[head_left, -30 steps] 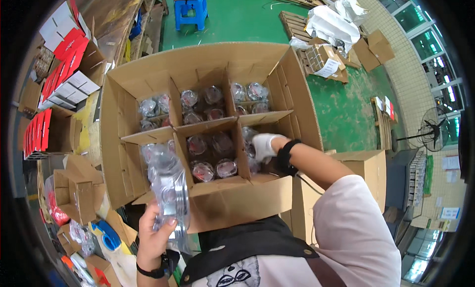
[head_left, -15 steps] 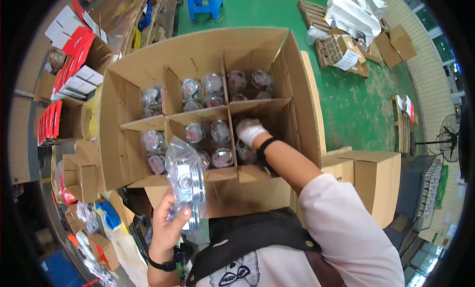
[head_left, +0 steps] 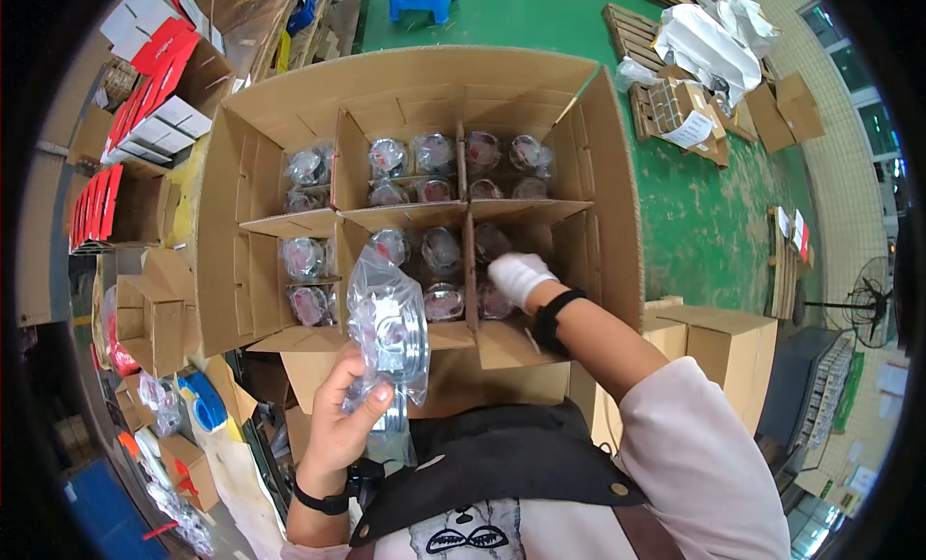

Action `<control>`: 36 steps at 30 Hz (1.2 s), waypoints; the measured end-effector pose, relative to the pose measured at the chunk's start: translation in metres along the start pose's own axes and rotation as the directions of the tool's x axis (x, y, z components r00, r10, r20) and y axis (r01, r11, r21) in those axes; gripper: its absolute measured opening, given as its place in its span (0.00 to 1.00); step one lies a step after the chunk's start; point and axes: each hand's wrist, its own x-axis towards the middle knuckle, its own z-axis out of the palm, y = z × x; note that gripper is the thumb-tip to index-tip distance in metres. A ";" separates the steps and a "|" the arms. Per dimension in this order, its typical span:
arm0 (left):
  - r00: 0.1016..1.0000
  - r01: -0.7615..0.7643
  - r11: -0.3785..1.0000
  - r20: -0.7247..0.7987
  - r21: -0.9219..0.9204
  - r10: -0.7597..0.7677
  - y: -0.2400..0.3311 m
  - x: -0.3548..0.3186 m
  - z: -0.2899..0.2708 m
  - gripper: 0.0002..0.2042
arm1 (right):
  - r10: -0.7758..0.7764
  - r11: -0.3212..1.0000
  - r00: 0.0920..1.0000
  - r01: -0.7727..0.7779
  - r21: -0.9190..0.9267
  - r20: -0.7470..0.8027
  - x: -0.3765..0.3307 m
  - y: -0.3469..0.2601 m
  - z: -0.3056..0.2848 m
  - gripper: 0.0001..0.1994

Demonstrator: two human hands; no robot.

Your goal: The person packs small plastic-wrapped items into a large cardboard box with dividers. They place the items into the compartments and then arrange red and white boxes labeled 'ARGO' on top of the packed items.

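While left hand [head_left: 345,406] grips, right hand [head_left: 521,276] seems curled.

Carton [head_left: 220,246]: divider [head_left: 526,211] inside makes six cells, two rows of three; parts [head_left: 441,251] in all. Right hand [head_left: 521,276] in carton's near right cell, beside the parts along that cell's left side. Left hand [head_left: 352,410], holding bag [head_left: 391,328], at carton's near side, left of its middle. Stool [head_left: 422,0] behind carton; pallet [head_left: 632,37] behind, to its right; fan [head_left: 868,292] far right of it; small box [head_left: 164,319] to its left.
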 end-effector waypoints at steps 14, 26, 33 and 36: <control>0.935 -0.023 0.960 0.346 0.280 -0.079 0.037 0.080 0.041 0.10 | 0.095 0.882 0.897 0.126 0.455 -0.433 -0.131 -0.003 -0.046 0.12; 0.898 -0.030 0.404 0.202 0.914 -0.391 -0.133 0.227 0.228 0.20 | 0.535 0.389 0.793 0.076 0.918 -0.292 -0.302 0.049 0.088 0.12; 0.874 -0.221 0.462 0.384 0.859 -0.296 -0.158 0.187 0.203 0.62 | 0.571 0.373 0.776 0.048 0.927 -0.270 -0.321 0.084 0.123 0.11; 0.915 -0.250 0.323 0.332 0.913 -0.228 -0.142 0.182 0.205 0.40 | 0.606 0.402 0.728 0.066 0.913 -0.319 -0.323 0.095 0.126 0.11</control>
